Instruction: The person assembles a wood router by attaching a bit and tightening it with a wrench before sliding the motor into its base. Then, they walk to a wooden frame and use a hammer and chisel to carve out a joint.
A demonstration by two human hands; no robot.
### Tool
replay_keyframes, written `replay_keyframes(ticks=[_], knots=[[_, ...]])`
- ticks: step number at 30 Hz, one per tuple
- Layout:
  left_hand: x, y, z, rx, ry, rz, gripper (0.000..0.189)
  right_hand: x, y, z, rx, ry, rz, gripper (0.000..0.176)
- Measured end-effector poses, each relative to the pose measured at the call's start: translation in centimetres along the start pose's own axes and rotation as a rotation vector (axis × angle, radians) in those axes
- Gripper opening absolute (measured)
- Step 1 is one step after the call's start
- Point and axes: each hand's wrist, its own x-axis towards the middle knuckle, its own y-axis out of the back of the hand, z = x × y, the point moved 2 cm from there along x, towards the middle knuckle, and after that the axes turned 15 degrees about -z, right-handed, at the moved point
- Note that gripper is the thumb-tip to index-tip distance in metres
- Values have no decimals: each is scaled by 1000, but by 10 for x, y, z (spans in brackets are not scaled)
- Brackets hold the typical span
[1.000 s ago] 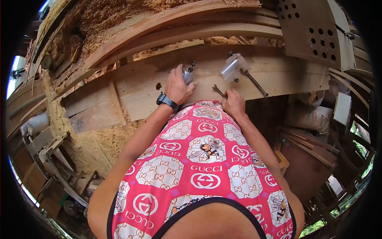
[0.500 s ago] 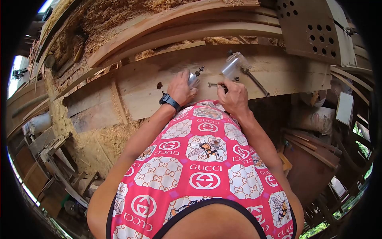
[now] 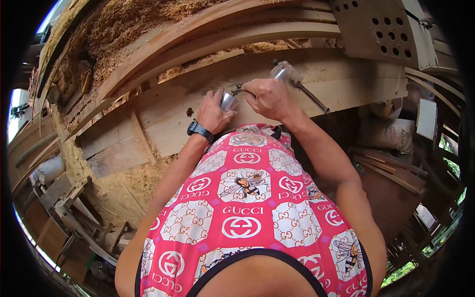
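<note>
My left hand [image 3: 213,114], with a dark watch on its wrist, is wrapped round a shiny metal cylinder [image 3: 228,102] on the wooden board [image 3: 173,101]. A dark threaded shaft [image 3: 238,86] sticks out of the cylinder's far end. Closed over a small open-ended wrench, my right hand [image 3: 270,98] is right at this shaft. Most of the wrench is hidden by the fingers. Just beyond the right hand lies a second metal cylinder [image 3: 281,73] with a clear plastic piece round it. A long dark rod-like tool [image 3: 312,97] rests beside it, slanting toward the board's near edge.
Long curved wooden strips [image 3: 222,42] and wood shavings [image 3: 163,20] lie beyond the board. A metal plate with round holes [image 3: 381,34] stands at the far right. Wood offcuts [image 3: 388,166] and a printed sack [image 3: 393,134] are low on the right.
My right hand has moved left and forward with the wrench, up to the shaft on the cylinder. The left hand still holds the cylinder. The view has shifted slightly.
</note>
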Motion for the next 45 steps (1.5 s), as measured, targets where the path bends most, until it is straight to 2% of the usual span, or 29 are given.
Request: replay_keyframes(ticks=[4, 11, 16, 23, 25, 26, 28, 30, 31, 33, 36, 38, 42, 45], knots=[[-4, 2, 3, -27, 7, 18, 79, -15, -10, -4, 90, -59, 26, 11], [-10, 7, 7, -63, 11, 14, 74, -27, -25, -10, 132, -45, 44, 17], [-10, 8, 7, -73, -5, 39, 70, -38, -36, -19, 148, -23, -66, 21], [-9, 7, 8, -70, -17, 43, 63, 5, -22, -13, 241, 2, -55, 24], [-8, 6, 7, -62, -25, 31, 63, 36, -12, -13, 389, -133, -258, 38], [-7, 4, 5, -77, -45, 30, 61, 52, -8, -13, 394, -134, -252, 38], [-7, 3, 9, -82, -69, 25, 59, 84, -8, -9, 299, -270, -455, 57], [-14, 4, 17, -61, 87, 135, 58, 109, -23, 1, 310, -273, -522, 61], [-16, 2, 17, -56, 84, 137, 58, 119, -33, 5, 318, -274, -598, 65], [-19, 0, 16, -38, 28, 222, 68, 132, -49, 9, 282, -231, -645, 66], [-22, 7, 24, -4, -10, 235, 66, 146, -64, 7, 154, -174, -701, 69], [-21, 7, 24, 13, -1, 191, 66, 149, -66, 10, 178, -281, -794, 68], [-17, 9, 26, 118, 41, 30, 66, 149, -66, 13, 144, -317, -815, 69], [-13, 4, 21, 104, -65, 93, 65, 142, -61, 10, 193, -350, -806, 67]])
